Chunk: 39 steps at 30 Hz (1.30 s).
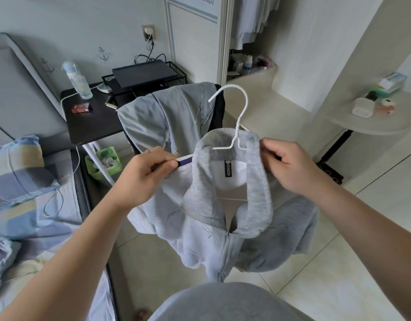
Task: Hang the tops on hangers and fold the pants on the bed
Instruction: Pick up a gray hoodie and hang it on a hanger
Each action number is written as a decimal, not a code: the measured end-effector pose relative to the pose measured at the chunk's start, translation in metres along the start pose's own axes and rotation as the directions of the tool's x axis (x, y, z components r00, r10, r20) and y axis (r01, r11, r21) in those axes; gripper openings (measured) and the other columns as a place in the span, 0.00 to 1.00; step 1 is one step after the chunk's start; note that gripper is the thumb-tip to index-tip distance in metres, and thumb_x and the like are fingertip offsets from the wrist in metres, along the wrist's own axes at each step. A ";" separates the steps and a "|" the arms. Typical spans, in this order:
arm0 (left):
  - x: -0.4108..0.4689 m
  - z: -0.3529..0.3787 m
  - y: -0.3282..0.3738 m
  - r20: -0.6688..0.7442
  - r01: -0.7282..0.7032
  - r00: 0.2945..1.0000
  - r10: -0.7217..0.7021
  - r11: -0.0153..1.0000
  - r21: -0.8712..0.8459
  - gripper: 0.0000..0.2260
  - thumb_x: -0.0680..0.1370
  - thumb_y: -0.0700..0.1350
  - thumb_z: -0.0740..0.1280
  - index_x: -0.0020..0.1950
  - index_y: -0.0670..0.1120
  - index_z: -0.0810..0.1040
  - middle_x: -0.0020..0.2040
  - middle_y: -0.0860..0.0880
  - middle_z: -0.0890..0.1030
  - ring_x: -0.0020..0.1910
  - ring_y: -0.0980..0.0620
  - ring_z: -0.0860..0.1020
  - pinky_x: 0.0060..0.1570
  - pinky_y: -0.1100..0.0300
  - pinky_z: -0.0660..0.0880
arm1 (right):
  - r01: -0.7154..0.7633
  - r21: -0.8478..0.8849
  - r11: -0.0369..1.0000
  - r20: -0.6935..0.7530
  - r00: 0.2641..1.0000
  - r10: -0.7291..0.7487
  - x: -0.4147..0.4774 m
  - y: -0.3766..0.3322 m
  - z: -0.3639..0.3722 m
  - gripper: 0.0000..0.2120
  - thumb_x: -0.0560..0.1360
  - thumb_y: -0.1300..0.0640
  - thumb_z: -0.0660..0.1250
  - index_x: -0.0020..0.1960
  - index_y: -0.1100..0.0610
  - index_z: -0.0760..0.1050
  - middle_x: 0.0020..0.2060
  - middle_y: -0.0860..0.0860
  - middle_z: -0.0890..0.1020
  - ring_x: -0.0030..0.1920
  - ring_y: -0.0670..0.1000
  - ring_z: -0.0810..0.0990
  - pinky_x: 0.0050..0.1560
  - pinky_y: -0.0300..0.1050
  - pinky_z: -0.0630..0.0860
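Head view looks down on a grey zip top [223, 228] held in the air over the floor, in front of the person's waist, with a white wire hanger [237, 117] already inside its neck. The hook rises out of the collar and the hanger's bar shows through the open neck. The top is on the hanger but not settled, as its body hangs bunched below with the zip partly closed. Both hands are at the shoulders, which I take as pulling the fabric square over the hanger's ends so it won't slide off once hung.

The left hand [142, 174] comes in from the lower left with the forearm raised. Its fingers [162, 166] are curled against the thumb, pinching the top's shoulder where a dark blue strip shows. Whether that strip is trim or the hanger's tip I can't tell. The right hand [292, 165] reaches in from the right at the same height, fingers [273, 147] curled and gripping the other shoulder just beside the collar.

Behind, a second top [167, 112] is draped over what looks like a chair [219, 112], just beside the right edge of the black counter [91, 128], likely waiting its turn. The bed [26, 205] lies to the left. The open wardrobe [246, 31], with clothes on its rail, is ahead, and this top probably goes there.
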<state>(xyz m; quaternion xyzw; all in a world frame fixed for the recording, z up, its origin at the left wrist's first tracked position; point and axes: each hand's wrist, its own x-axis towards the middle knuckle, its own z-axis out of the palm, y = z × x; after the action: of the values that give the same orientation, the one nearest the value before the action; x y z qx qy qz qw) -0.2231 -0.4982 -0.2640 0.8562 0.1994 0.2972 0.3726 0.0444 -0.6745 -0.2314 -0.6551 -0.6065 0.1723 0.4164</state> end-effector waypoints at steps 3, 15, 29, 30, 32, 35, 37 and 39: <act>-0.003 0.007 0.001 -0.095 0.009 0.995 -0.011 1.000 -0.023 0.08 0.79 0.44 0.66 0.49 0.53 0.85 0.38 0.47 0.77 0.42 0.48 0.76 0.47 0.54 0.71 | 0.005 0.014 1.000 0.000 1.000 -0.005 0.002 0.003 0.001 0.14 0.80 0.56 0.62 0.43 0.67 0.75 0.34 0.64 0.75 0.33 0.59 0.70 0.34 0.50 0.66; -0.012 -0.019 -0.035 -0.040 0.246 0.969 -0.244 0.940 0.236 0.04 0.79 0.42 0.70 0.46 0.50 0.79 0.41 0.49 0.79 0.43 0.53 0.77 0.49 0.53 0.75 | -0.057 0.182 0.982 -0.129 0.988 0.081 -0.013 0.019 -0.001 0.21 0.80 0.64 0.63 0.31 0.47 0.72 0.26 0.42 0.68 0.30 0.42 0.63 0.31 0.37 0.61; -0.010 0.015 -0.038 -0.133 0.193 0.979 -0.157 0.923 0.333 0.16 0.79 0.53 0.64 0.63 0.48 0.79 0.55 0.48 0.80 0.55 0.44 0.77 0.56 0.46 0.74 | -0.150 0.264 0.953 -0.060 0.983 0.172 -0.024 0.026 0.011 0.12 0.79 0.66 0.65 0.46 0.54 0.84 0.38 0.55 0.84 0.40 0.47 0.77 0.43 0.43 0.72; -0.009 0.022 -0.033 -0.082 0.184 0.983 -0.166 0.923 0.337 0.17 0.78 0.54 0.61 0.63 0.50 0.78 0.55 0.50 0.81 0.54 0.44 0.77 0.55 0.45 0.75 | -0.148 0.258 0.955 -0.052 0.985 0.167 -0.023 0.027 0.015 0.10 0.78 0.63 0.65 0.45 0.54 0.84 0.37 0.58 0.83 0.39 0.49 0.76 0.41 0.43 0.71; -0.007 0.035 -0.027 -0.039 0.142 0.990 -0.137 0.934 0.329 0.15 0.78 0.49 0.58 0.59 0.47 0.79 0.50 0.50 0.81 0.50 0.44 0.76 0.51 0.44 0.74 | -0.154 0.251 0.956 -0.047 0.984 0.171 -0.022 0.027 0.020 0.11 0.77 0.60 0.65 0.43 0.48 0.83 0.34 0.53 0.81 0.37 0.48 0.74 0.39 0.41 0.69; -0.006 0.045 -0.021 -0.074 0.082 0.995 -0.062 0.951 0.299 0.10 0.80 0.42 0.58 0.53 0.46 0.79 0.44 0.54 0.78 0.45 0.47 0.73 0.48 0.47 0.72 | -0.179 0.218 0.959 -0.053 0.979 0.195 -0.022 0.029 0.023 0.13 0.78 0.57 0.64 0.40 0.44 0.82 0.32 0.47 0.79 0.35 0.43 0.72 0.37 0.39 0.68; -0.005 0.047 -0.018 -0.095 0.078 0.994 -0.050 0.947 0.311 0.10 0.80 0.42 0.57 0.50 0.50 0.77 0.41 0.60 0.73 0.43 0.51 0.70 0.47 0.51 0.67 | -0.193 0.200 0.961 -0.040 0.978 0.205 -0.021 0.030 0.024 0.11 0.80 0.57 0.63 0.44 0.51 0.83 0.32 0.53 0.79 0.36 0.43 0.72 0.38 0.39 0.68; -0.001 0.050 -0.013 -0.103 0.103 0.992 -0.072 0.933 0.345 0.14 0.81 0.47 0.53 0.53 0.49 0.78 0.42 0.60 0.73 0.44 0.52 0.70 0.48 0.53 0.63 | -0.203 0.186 0.961 -0.039 0.976 0.214 -0.019 0.030 0.025 0.12 0.81 0.57 0.63 0.48 0.61 0.83 0.35 0.57 0.81 0.37 0.43 0.72 0.39 0.40 0.68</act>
<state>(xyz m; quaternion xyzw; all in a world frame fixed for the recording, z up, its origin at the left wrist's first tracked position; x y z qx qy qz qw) -0.1926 -0.5162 -0.3009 0.8850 0.3033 0.2779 0.2181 0.0418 -0.6812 -0.2737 -0.6795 -0.5036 0.2503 0.4712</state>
